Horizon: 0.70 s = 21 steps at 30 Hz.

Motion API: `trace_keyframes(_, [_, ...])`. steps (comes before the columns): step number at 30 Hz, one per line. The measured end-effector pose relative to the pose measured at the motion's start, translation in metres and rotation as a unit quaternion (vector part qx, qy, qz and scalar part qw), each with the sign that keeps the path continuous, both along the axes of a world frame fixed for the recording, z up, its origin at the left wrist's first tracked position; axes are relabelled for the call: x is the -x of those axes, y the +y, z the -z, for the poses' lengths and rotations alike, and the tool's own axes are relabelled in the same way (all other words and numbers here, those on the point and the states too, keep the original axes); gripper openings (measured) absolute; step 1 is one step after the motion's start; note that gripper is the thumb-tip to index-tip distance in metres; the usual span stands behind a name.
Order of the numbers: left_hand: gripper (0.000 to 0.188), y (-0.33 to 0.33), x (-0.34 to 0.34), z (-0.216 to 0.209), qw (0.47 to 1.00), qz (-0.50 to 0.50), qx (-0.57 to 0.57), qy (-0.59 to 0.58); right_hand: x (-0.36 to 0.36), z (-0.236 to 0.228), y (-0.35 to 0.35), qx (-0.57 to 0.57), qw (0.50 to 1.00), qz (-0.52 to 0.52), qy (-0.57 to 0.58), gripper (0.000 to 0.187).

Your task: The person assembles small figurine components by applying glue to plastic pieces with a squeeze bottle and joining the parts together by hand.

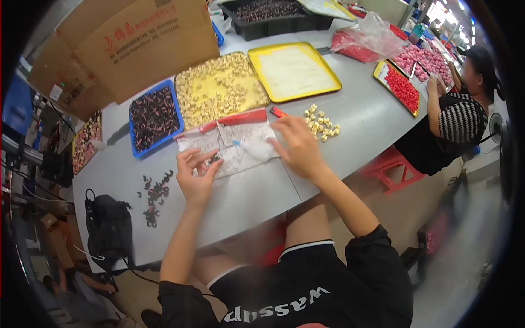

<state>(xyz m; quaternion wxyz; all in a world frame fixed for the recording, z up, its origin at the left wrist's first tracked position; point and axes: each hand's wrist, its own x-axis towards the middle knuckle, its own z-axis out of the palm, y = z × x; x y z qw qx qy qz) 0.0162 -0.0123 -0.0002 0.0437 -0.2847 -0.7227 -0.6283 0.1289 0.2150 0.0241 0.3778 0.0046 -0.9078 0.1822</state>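
Note:
My left hand (196,174) is over the left part of a white cloth with a red band (227,164). Its thumb and fingers curl around a small dark piece (213,159). A white squeeze bottle (256,149) with a blue tip lies on the cloth, its tip toward my left hand. At the bottle's back end is my right hand (299,146), fingers apart, the thumb beside or touching the bottle. A small red object (278,112) sits just beyond my right fingertips. Small cream-gold pieces (321,124) lie loose to the right; dark curved pieces (153,199) lie to the left.
Behind the cloth stand a blue tray of dark pieces (156,117), a yellow tray of gold pieces (219,90) and a yellow-rimmed tray (295,71). A cardboard box (131,44) is at back left, a black bag (109,227) at the left edge. A co-worker (459,109) sits right.

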Motion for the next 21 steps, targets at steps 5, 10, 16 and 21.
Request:
trace_keyframes(5, [0.048, 0.0, 0.001, 0.004, 1.0, 0.008, -0.002, 0.011, -0.015, 0.003, 0.052, -0.007, 0.983, 0.154, -0.099, 0.025])
trace_keyframes(10, [0.047, 0.003, 0.002, 0.002, 1.0, 0.016, 0.004, -0.002, -0.015, 0.018, 0.069, 0.061, 0.979, 0.121, -0.151, 0.019])
trace_keyframes(16, [0.046, 0.003, 0.004, 0.002, 1.0, 0.018, 0.018, 0.005, -0.004, 0.009, 0.064, 0.152, 0.978, 0.109, -0.088, 0.014])
trace_keyframes(21, [0.044, 0.003, 0.0, 0.002, 0.998, 0.023, 0.039, 0.052, 0.011, -0.013, 0.031, 0.37, 0.927, -0.008, -0.066, 0.016])
